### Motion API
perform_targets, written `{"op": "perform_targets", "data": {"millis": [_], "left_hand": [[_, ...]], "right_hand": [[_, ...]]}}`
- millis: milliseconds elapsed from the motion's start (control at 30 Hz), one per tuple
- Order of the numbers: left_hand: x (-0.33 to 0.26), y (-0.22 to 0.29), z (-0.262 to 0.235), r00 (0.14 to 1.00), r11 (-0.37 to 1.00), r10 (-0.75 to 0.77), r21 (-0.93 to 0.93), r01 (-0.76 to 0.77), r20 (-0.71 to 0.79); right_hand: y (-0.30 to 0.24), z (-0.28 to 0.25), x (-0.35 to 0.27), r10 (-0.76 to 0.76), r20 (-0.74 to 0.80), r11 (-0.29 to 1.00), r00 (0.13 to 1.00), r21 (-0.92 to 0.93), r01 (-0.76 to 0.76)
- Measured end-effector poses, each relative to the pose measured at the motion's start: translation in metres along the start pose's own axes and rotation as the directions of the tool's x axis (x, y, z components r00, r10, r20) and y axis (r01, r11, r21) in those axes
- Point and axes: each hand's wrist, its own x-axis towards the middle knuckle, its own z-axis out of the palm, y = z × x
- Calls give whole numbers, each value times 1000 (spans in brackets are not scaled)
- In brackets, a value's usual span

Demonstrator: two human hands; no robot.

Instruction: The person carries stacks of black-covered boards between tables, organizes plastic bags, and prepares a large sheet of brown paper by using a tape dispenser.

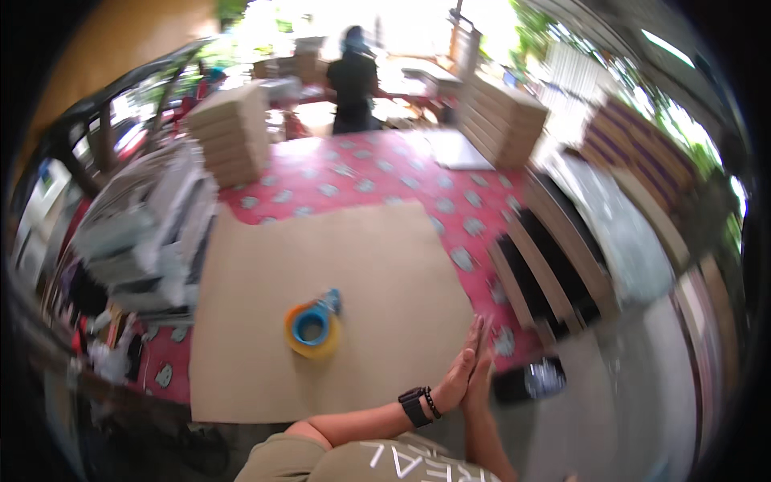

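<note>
My left hand [456,379] and my right hand [479,381] are pressed palm to palm, fingers stretched out, beside the right edge of a large brown paper or cardboard sheet [385,273]. Neither holds anything that I can see. A dark band and a beaded bracelet circle my left wrist. Near the middle of the sheet lies a yellowish roll of tape [323,350] on a blue tape dispenser [332,301]. Just right of my hands is a dark, shiny object [530,381], too blurred to name.
The table has a pink patterned cover [345,173]. Brown boxes [229,136] stand far left, with another box stack [502,120] far right. Plastic-wrapped goods [148,221] flank the sheet; black-and-brown panels [554,257] lean at right. Beyond the table stands a person [353,84] in dark clothes.
</note>
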Motion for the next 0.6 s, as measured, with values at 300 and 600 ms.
{"op": "perform_targets", "data": {"millis": [300,600], "left_hand": [[-18,-106,131,983,769,-148,-612,185,110],[-57,-167,294,598,829,-466,86,552,652]], "right_hand": [[-60,-96,-71,-354,-51,737,934,-630,245],[-76,-350,-171,-366,-819,795,441,-522,-309]]}}
